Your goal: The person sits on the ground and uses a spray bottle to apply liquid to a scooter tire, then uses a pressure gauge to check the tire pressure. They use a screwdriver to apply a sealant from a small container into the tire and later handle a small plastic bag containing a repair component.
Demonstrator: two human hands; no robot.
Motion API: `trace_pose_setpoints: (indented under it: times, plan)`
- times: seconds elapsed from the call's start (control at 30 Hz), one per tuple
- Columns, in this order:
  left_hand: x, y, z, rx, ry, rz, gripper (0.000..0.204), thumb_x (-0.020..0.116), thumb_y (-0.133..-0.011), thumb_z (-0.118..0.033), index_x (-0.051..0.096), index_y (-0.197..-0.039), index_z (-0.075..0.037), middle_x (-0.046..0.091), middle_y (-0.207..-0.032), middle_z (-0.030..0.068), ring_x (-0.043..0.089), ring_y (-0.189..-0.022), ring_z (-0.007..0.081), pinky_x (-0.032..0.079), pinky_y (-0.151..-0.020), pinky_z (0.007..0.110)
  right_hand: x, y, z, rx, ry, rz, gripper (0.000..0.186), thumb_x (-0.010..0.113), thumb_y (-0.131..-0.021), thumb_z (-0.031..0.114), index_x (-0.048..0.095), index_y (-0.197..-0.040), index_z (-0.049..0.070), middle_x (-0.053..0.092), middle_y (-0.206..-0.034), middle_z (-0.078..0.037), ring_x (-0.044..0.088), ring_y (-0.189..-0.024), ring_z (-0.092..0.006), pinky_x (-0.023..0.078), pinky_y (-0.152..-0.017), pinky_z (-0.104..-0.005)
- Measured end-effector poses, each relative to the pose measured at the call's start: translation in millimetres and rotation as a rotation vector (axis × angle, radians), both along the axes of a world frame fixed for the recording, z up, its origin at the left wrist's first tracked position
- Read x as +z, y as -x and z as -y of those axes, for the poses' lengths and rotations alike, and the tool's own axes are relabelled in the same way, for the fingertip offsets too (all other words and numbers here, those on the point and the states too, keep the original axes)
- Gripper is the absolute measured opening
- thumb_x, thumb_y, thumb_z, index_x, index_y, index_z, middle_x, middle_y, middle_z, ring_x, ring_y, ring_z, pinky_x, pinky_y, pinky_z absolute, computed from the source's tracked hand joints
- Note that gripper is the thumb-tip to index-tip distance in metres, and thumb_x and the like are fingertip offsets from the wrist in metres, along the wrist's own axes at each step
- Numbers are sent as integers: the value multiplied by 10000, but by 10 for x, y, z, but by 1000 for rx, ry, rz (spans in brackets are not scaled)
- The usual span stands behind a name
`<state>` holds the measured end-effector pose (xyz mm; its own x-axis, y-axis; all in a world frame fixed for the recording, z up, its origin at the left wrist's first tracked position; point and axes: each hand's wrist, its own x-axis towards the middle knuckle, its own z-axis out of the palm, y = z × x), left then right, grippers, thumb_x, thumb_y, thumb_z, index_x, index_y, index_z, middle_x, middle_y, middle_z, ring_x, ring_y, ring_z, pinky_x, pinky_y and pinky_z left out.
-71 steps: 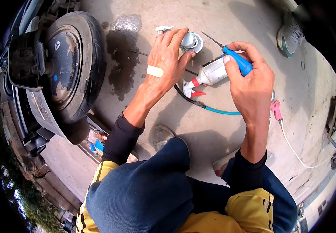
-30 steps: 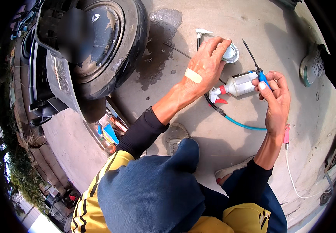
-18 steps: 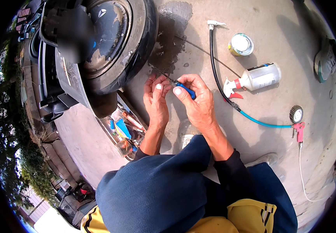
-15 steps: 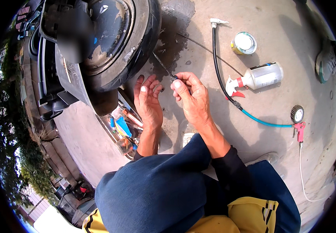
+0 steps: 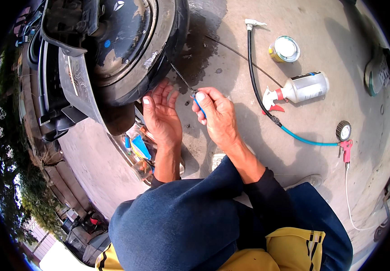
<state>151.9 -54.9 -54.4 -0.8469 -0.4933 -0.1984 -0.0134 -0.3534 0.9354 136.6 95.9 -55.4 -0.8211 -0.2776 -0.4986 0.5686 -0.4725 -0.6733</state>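
Head view: looks down on a large dark wheel (image 5: 129, 49) filling the upper left of the frame, with tread toward the hands, probably for easy reach from a crouch. Shows a black-and-teal hose (image 5: 250, 58) curving through the right half, likely laid wide of the knees. Includes a white spray bottle (image 5: 310, 88) on its side at right of centre, beside a thin rod (image 5: 231, 52), perhaps for arm's reach. Near centre, holds the left hand (image 5: 163, 119) palm up just below the tyre, with fingers loosely curled and apart, gripping nothing visible, perhaps for steadying; cannot tell whether touching rubber. To its right, wraps the right hand (image 5: 220, 119) around the handle of a blue-handled tool (image 5: 198, 106), seemingly for firm control. Points that tool's thin shaft up and left at mid-frame, toward the tyre's edge; cannot tell whether meeting it. Has a small can (image 5: 286, 49) upright at upper right, maybe against spilling. Ends with a round gauge (image 5: 345, 132) at far right, on a pink inflator handle (image 5: 347, 152), apparently parked clear of both hands
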Motion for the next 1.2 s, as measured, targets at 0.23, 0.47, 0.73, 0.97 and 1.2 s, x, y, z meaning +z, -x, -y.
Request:
trace_pose_setpoints:
  times: [0.23,0.47,0.73,0.97,1.2]
  plan:
    - [117,225,-59,54,-105,-24,656,561,-1077,-602,582,-1432,-50,681,-1376,164,633,-1272,276,489,-1112,454,266,128,-120,7,-697,-535,234,637,-1083,219,660,-1154,-3,707,-873,-168,711,-746,-278,567,-672,-388]
    - [54,346,-37,66,-44,-21,679,597,-1049,-616,625,-1374,-20,737,-1291,165,693,-1181,278,511,-1092,445,536,648,33,246,-1010,-824,252,640,-1063,213,585,-1019,-29,715,-922,-253,725,-788,-448,591,-681,-497]
    - [49,339,-92,94,-56,-27,720,583,-1044,-654,616,-1394,-26,739,-1278,153,688,-1173,257,508,-1088,410,541,574,-18,222,-896,-669,292,654,-1060,253,661,-1105,-35,719,-763,-242,722,-746,-455,561,-676,-522]
    - [-6,333,-35,110,-21,-43,695,595,-1042,-646,630,-1380,-41,734,-1273,144,685,-1168,257,512,-1085,426,680,531,-201,160,-727,-456,336,638,-1074,282,714,-996,-36,694,-701,-239,719,-691,-439,547,-619,-493]
    - [-14,289,2,146,-9,26,746,604,-1016,-693,603,-1424,-68,726,-1279,135,680,-1159,253,510,-1080,430,654,339,-496,221,-894,-623,286,638,-1074,244,689,-995,-25,660,-645,-214,698,-632,-415,540,-598,-466]
